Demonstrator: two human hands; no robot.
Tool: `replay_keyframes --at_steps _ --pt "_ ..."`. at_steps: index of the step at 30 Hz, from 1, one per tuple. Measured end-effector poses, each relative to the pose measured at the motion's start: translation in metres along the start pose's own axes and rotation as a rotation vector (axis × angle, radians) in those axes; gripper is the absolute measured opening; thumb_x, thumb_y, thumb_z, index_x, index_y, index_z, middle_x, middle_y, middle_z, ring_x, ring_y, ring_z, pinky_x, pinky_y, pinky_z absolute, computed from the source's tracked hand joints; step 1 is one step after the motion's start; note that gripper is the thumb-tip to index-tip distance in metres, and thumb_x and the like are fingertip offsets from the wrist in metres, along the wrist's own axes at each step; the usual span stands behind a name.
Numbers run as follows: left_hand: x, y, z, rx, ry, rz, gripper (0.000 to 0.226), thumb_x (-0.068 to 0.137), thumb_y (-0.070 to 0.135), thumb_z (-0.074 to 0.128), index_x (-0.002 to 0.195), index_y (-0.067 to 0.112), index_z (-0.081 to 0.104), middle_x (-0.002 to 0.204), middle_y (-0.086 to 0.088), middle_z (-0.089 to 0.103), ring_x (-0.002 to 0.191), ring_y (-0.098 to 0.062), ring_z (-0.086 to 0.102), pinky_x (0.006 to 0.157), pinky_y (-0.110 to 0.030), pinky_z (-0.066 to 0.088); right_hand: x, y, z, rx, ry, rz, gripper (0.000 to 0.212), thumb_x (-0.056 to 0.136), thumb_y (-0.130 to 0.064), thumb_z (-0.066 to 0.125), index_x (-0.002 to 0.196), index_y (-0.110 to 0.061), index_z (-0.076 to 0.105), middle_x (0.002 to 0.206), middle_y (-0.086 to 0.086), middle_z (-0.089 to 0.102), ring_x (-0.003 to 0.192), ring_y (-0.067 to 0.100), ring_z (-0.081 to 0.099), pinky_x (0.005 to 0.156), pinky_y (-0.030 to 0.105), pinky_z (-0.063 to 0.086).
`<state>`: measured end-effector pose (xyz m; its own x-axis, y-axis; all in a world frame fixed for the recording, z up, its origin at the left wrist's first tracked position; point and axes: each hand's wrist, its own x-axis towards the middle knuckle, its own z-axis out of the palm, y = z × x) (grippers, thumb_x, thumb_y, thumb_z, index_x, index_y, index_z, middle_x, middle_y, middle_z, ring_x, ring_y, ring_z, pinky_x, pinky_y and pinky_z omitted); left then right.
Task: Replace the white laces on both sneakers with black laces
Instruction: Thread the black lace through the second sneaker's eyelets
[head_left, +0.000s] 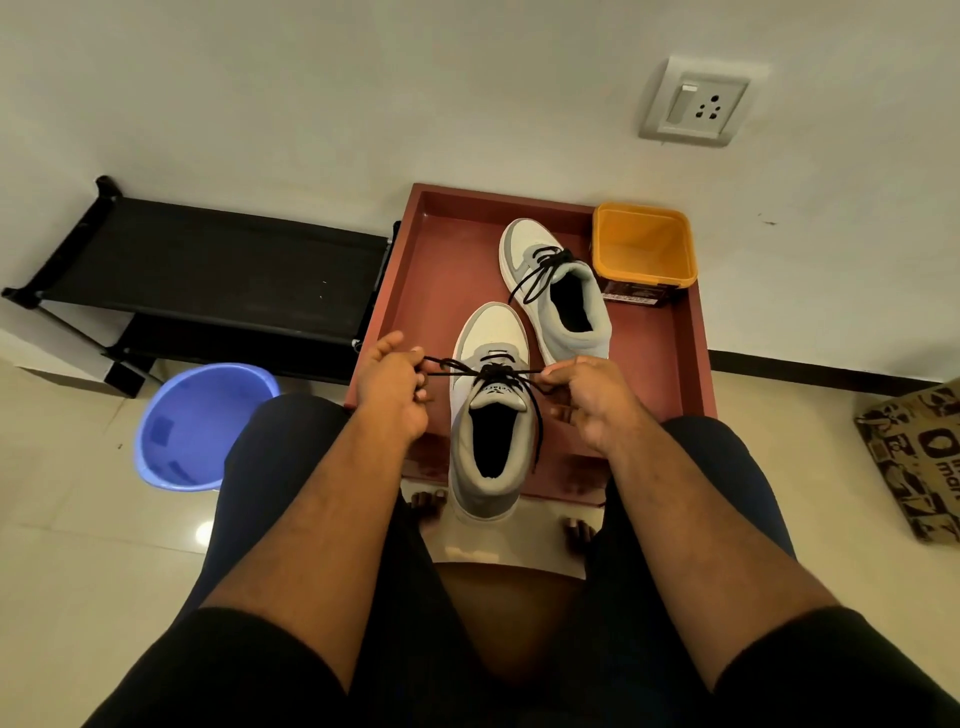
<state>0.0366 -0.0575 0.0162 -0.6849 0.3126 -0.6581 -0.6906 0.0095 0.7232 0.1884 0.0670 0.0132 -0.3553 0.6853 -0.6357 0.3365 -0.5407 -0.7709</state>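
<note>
Setting: a room in a home, floor level by a wall. Evidence: glossy cream floor tiles (78, 545) with a dark skirting strip (810, 371) under a plain painted wall (363, 93). Wall carries a domestic switch-and-socket plate (693, 101). A low black shoe rack (208, 270) stands against the wall. A blue plastic bucket (200, 426) sits on the floor beside it. A red-brown low table (693, 364) holds an orange plastic tub (644, 249). A printed carton (919, 462) lies at the right edge.
</note>
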Motion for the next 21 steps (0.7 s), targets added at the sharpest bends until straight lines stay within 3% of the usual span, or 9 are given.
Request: replay_keyframes --at_steps 7,12,15,17,19,21 --pt "0.002 -0.003 -0.001 -0.156 0.153 -0.017 0.038 0.091 -0.014 0.041 0.111 0.017 0.048 0.08 -0.009 0.056 0.053 -0.01 0.049 0.039 -0.019 0.033 0.016 0.012 -0.002 0.168 0.218 0.049 0.021 0.092 0.004 0.052 0.077 -0.01 0.055 0.069 0.006 0.054 0.054 0.012 0.051 0.042 0.023 0.048" --pt "-0.004 -0.006 -0.002 -0.115 0.154 -0.039 0.03 0.092 -0.013 0.043 0.099 0.015 0.049 0.08 -0.01 0.057 0.054 -0.012 0.051 0.037 -0.019 0.035 0.016 0.017 0.0 0.194 0.327 -0.011 0.024 0.092 0.006 0.045 0.077 -0.01 0.055 0.074 0.007 0.055 0.055 0.012 0.05 0.041 0.021 0.049" --pt "-0.016 -0.002 -0.004 0.298 0.124 0.033 0.017 0.098 0.011 0.051 0.115 0.012 0.051 0.088 -0.008 0.057 0.062 -0.015 0.052 0.048 -0.025 0.043 0.006 0.019 -0.003 0.041 0.262 -0.112 0.007 0.093 -0.007 0.055 0.091 -0.014 0.056 0.09 0.011 0.06 0.067 0.016 0.056 0.057 0.027 0.052" --pt "-0.021 -0.001 -0.01 0.772 0.102 0.287 0.04 0.095 0.033 0.057 0.13 0.017 0.046 0.12 -0.009 0.049 0.092 -0.019 0.054 0.075 -0.031 0.049 -0.005 0.023 -0.006 -0.139 0.145 -0.202 0.032 0.087 -0.024 0.069 0.112 -0.024 0.049 0.103 0.006 0.061 0.081 0.016 0.058 0.068 0.032 0.051" --pt "-0.03 0.0 -0.014 1.065 -0.034 0.586 0.056 0.087 0.037 0.066 0.136 0.025 0.042 0.14 -0.006 0.035 0.121 -0.023 0.043 0.098 -0.039 0.043 -0.019 0.027 -0.005 -0.274 0.015 -0.305 0.055 0.081 -0.028 0.076 0.125 -0.029 0.044 0.11 -0.003 0.058 0.091 0.013 0.058 0.075 0.031 0.051" --pt "-0.037 -0.006 -0.015 1.276 -0.235 0.641 0.072 0.077 0.035 0.076 0.138 0.032 0.038 0.145 -0.004 0.028 0.128 -0.028 0.038 0.104 -0.044 0.041 -0.029 0.035 0.001 -0.405 -0.065 -0.38 0.063 0.077 -0.021 0.08 0.13 -0.021 0.046 0.112 -0.009 0.054 0.103 0.009 0.053 0.085 0.025 0.048"
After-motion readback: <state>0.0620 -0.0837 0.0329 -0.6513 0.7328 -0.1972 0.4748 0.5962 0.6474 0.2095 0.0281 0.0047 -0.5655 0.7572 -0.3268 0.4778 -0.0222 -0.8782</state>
